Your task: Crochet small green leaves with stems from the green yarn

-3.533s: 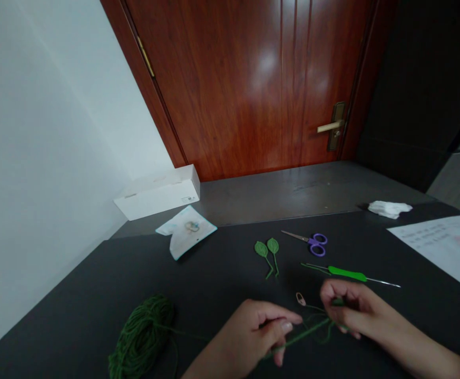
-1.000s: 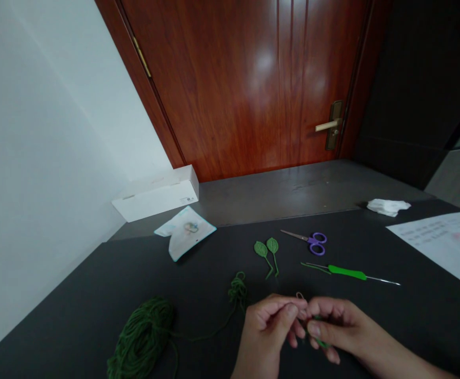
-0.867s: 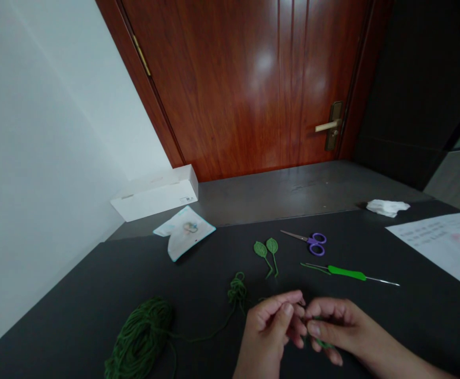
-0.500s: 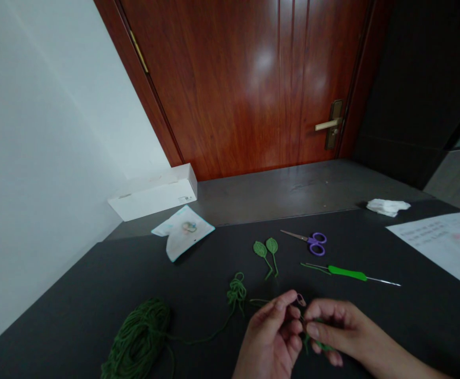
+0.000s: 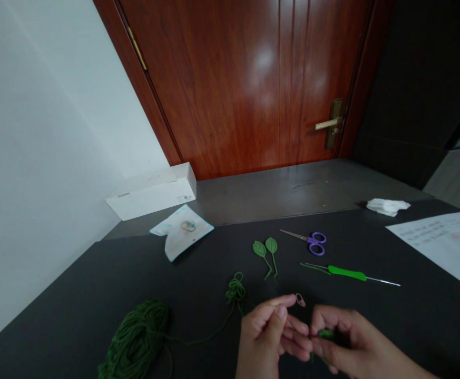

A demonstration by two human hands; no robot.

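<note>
My left hand [image 5: 271, 332] is closed near the front of the table, its thumb pressed toward the index finger. At that index fingertip a small pinkish stitch marker [image 5: 300, 300] sticks out. Green yarn runs from a loose tangle [image 5: 235, 290] toward this hand. Close beside it, my right hand [image 5: 344, 337] pinches a small green crochet piece [image 5: 326, 333], mostly covered by the fingers. The fingertips of both hands nearly meet. Farther back lie two green crocheted leaves [image 5: 264, 247] and a crochet hook [image 5: 346, 272] with a bright green handle.
A green yarn skein [image 5: 137, 337] sits front left. Purple-handled scissors [image 5: 315, 243] lie behind the hook. Toward the back are a plastic pouch [image 5: 186, 234], a long white box [image 5: 154, 197] and folded white tissue [image 5: 388, 206]. A printed sheet [image 5: 447, 242] lies right.
My right hand has shifted slightly right and down with the green piece. The left hand's fingers have straightened toward it, and the stitch marker stays by the left index fingertip.
</note>
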